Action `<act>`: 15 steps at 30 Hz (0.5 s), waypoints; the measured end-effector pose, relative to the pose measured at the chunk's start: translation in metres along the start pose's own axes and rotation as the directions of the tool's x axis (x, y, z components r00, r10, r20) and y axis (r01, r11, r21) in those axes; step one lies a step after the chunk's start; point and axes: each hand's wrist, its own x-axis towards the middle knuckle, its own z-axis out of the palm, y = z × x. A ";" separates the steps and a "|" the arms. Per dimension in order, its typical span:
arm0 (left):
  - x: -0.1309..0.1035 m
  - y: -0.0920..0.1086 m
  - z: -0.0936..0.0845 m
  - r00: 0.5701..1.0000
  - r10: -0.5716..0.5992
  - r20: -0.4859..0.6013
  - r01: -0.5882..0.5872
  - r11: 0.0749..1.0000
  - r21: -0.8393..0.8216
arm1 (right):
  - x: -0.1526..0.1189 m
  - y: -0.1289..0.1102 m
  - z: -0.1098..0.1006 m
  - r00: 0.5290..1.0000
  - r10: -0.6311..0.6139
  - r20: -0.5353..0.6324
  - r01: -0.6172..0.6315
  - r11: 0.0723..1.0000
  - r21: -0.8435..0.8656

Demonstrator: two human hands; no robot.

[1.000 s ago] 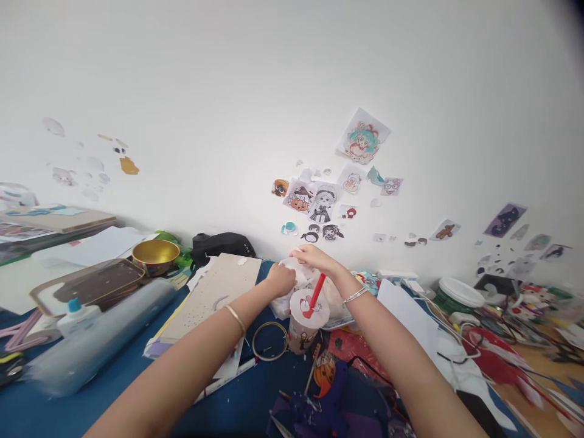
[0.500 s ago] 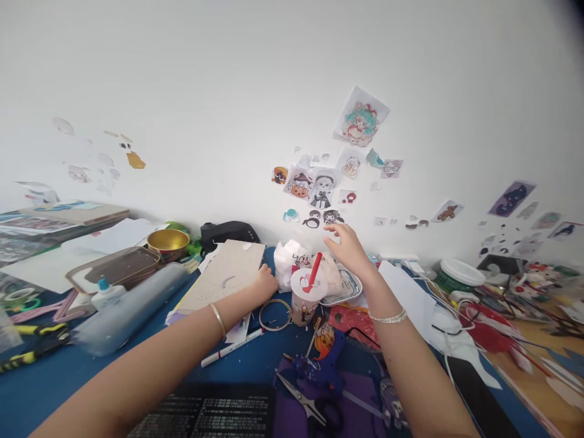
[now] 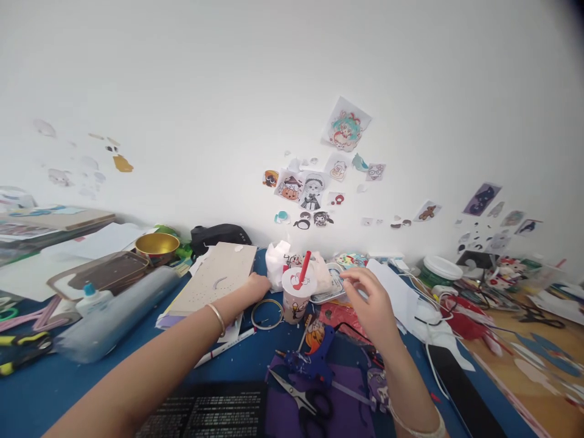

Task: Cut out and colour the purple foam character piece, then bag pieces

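Note:
My left hand [image 3: 255, 288] is curled at the right edge of a grey cardboard sheet [image 3: 214, 277]. Its fingertips are hidden, so I cannot make out what they hold, if anything. My right hand [image 3: 370, 302] hovers over the right side of the desk with fingers bent and apart, holding nothing. Between the hands stands a paper cup [image 3: 294, 304] with a red straw [image 3: 305, 269]. Crumpled tissue [image 3: 275, 265] lies behind the cup, beside my left hand. A metal hoop [image 3: 267, 314] rests in front of that hand.
A blue glue gun [image 3: 314, 364] and scissors [image 3: 302, 398] lie on a purple sheet [image 3: 351, 404] in front. To the left are a clear plastic roll [image 3: 121, 313], a glue bottle [image 3: 92, 299] and a gold bowl [image 3: 157, 246]. White cables [image 3: 431, 353] run along the right.
My right hand has come down and toward me from in front of the wall pictures. My left hand remains by the cardboard edge. The whole view has shifted slightly.

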 end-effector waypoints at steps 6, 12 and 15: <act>0.033 -0.017 -0.050 0.991 -0.123 -0.048 0.126 0.990 0.069 | -0.027 0.045 0.002 0.973 0.183 -0.138 -0.179 0.983 0.040; 0.077 -0.008 -0.084 0.980 -0.087 -0.179 0.098 0.994 0.051 | -0.034 0.062 0.008 0.959 0.218 -0.179 -0.215 0.976 0.035; 0.084 0.003 -0.073 0.995 0.007 -0.101 -0.003 0.999 0.036 | -0.034 0.061 0.009 0.963 0.200 -0.179 -0.197 0.980 0.039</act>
